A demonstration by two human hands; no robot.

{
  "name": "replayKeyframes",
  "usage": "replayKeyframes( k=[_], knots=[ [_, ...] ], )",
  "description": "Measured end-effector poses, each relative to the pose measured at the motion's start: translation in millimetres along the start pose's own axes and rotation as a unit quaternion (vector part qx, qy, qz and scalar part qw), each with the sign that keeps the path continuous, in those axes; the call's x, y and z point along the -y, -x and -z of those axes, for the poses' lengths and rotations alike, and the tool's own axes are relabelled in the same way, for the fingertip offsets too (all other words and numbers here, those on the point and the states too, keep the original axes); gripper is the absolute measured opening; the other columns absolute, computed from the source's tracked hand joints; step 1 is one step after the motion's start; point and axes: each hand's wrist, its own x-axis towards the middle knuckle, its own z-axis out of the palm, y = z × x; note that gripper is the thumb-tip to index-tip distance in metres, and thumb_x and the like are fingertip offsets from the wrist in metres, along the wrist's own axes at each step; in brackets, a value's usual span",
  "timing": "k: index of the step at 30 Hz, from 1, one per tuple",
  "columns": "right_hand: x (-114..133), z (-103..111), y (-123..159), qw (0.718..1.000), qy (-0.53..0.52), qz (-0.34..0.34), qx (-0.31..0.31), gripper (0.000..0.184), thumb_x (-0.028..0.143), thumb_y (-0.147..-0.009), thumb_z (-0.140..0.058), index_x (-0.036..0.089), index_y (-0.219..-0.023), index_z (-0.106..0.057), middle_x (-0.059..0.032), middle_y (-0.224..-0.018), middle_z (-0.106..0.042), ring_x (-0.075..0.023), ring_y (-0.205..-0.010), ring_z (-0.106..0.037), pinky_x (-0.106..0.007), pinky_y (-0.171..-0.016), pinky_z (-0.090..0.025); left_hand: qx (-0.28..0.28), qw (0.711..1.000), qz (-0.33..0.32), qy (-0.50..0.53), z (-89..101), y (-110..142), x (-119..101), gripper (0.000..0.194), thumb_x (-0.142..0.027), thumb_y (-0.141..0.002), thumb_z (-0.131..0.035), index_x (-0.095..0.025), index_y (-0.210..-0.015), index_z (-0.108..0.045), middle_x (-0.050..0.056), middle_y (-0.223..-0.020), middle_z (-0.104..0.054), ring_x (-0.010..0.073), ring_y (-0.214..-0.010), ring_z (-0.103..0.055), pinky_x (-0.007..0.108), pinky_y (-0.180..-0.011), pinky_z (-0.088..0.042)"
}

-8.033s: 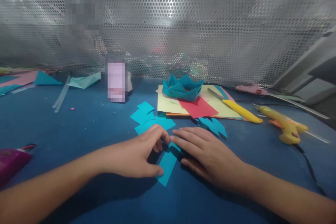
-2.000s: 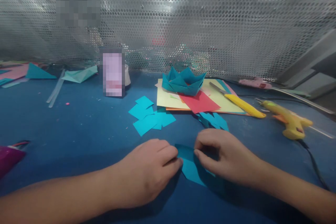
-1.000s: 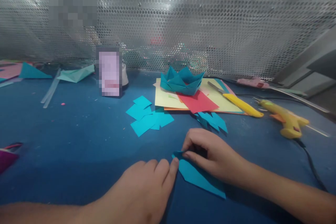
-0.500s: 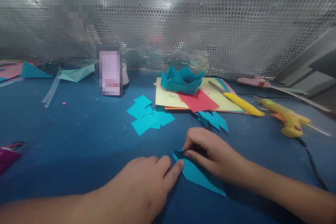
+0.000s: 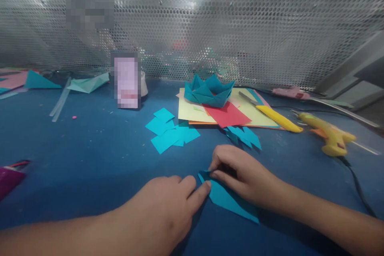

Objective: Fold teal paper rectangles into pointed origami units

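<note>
A sheet of blue paper (image 5: 231, 203), partly folded, lies on the table in front of me. My right hand (image 5: 240, 170) pinches its upper left edge between thumb and fingers, where a small flap is turned up. From the left, my left hand (image 5: 171, 204) presses the same edge with its thumb, the other fingers curled and their tips partly hidden. Beyond them lie several small blue paper squares (image 5: 165, 140) and a few folded blue paper pieces (image 5: 244, 136). Farther back, a blue folded-paper piece with pointed edges (image 5: 207, 92) sits on a stack of coloured paper (image 5: 261, 118).
A red sheet (image 5: 229, 114) and a yellow utility knife (image 5: 277, 118) rest on the stack. At right lies a yellow glue gun (image 5: 330, 132) with a black cord. A blurred phone-like object (image 5: 127, 82) stands at the back, before a perforated metal panel (image 5: 168, 20).
Both hands keep the same hold on the blue paper's edge. The view has shifted very slightly; nothing else visibly moved.
</note>
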Motion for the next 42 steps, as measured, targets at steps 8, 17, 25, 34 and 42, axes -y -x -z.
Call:
replayKeyframes(
  k=[8, 17, 25, 34, 42],
  knots=[
    [6.7, 2.8, 1.6, 1.0, 0.009, -0.012, 0.022, 0.007, 0.016, -0.087, -0.05, 0.018, -0.081, -0.05, -0.0035, -0.079, -0.054, -0.0177, -0.075, -0.049, -0.03, -0.067, -0.039, 0.014, 1.0, -0.001, 0.015, 5.2, -1.3, 0.6, 0.061, -0.011, -0.079, -0.05, -0.016, -0.138, -0.034, 0.005, -0.092, -0.06, 0.0198, -0.067, -0.059, 0.03, -0.052, -0.047],
    [5.5, 0.3, 2.4, 0.999, 0.012, -0.021, 0.038, 0.007, 0.015, -0.087, -0.052, 0.018, -0.081, -0.048, -0.0041, -0.082, -0.053, -0.019, -0.078, -0.047, -0.032, -0.069, -0.038, 0.01, 0.999, 0.036, -0.013, 10.1, -2.3, 1.2, 0.052, -0.017, -0.088, -0.046, -0.027, -0.138, -0.036, 0.004, -0.087, -0.06, 0.0194, -0.063, -0.06, 0.029, -0.051, -0.048],
    [6.0, 3.2, 4.0, 0.999, 0.013, -0.021, 0.03, 0.008, 0.013, -0.086, -0.053, 0.019, -0.082, -0.048, -0.0036, -0.083, -0.054, -0.0183, -0.078, -0.048, -0.031, -0.07, -0.039, 0.028, 0.997, 0.059, 0.03, 18.4, -1.3, -4.1, 0.04, -0.018, -0.091, -0.045, -0.016, -0.131, -0.045, 0.009, -0.099, -0.063, 0.0232, -0.08, -0.063, 0.035, -0.067, -0.054],
    [3.5, 1.6, 4.1, 0.999, 0.012, -0.018, 0.034, 0.008, 0.013, -0.086, -0.053, 0.019, -0.083, -0.049, -0.0037, -0.083, -0.054, -0.0182, -0.079, -0.048, -0.032, -0.071, -0.039, -0.042, 0.998, 0.026, -0.047, -12.3, 0.9, 0.3, 0.053, -0.02, -0.089, -0.047, -0.018, -0.14, -0.034, 0.006, -0.089, -0.062, 0.0222, -0.067, -0.062, 0.03, -0.051, -0.046],
    [5.3, 4.4, 5.4, 0.999, 0.006, -0.023, 0.042, 0.008, 0.013, -0.086, -0.054, 0.018, -0.085, -0.049, -0.0034, -0.085, -0.053, -0.018, -0.081, -0.048, -0.032, -0.073, -0.04, 0.049, 0.994, 0.095, -0.025, 19.1, -2.8, -3.9, 0.048, -0.027, -0.09, -0.051, -0.014, -0.136, -0.045, 0.011, -0.096, -0.067, 0.0269, -0.074, -0.067, 0.034, -0.055, -0.051]
  ],
)
